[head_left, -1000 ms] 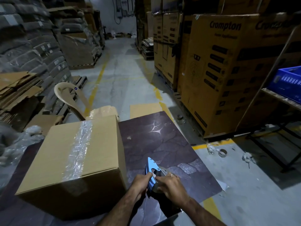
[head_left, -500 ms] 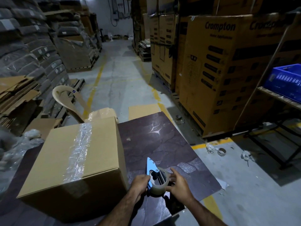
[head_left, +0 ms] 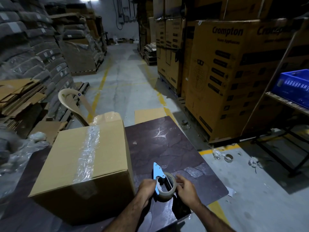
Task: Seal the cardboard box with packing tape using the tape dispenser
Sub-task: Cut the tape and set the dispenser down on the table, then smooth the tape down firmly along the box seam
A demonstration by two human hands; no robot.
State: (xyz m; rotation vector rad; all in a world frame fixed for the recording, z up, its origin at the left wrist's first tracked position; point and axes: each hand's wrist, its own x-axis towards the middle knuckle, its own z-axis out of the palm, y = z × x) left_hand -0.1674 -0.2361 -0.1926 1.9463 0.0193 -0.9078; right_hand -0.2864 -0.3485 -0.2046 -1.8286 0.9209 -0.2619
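A brown cardboard box [head_left: 66, 161] stands on the left part of a dark table [head_left: 175, 148], flaps closed, with a strip of clear packing tape [head_left: 88, 153] running down its top seam. To the right of the box, above the table's near edge, is the tape dispenser [head_left: 163, 185]: a light blue metal frame with a pointed tip and a brown tape roll in it. My left hand [head_left: 148, 187] grips the dispenser's left side. My right hand [head_left: 186, 188] touches the roll's right side with fingers spread.
A beige plastic chair [head_left: 73, 104] stands behind the box. Flattened cartons [head_left: 18, 94] and stacked sacks line the left. Tall printed cartons [head_left: 230, 77] stand at right, next to a rack with a blue crate [head_left: 294, 86]. An empty tape core [head_left: 228, 157] lies on the floor.
The dispenser has come up off the table into both hands. My right hand has shifted from covering it to the roll's right side, fingers opening.
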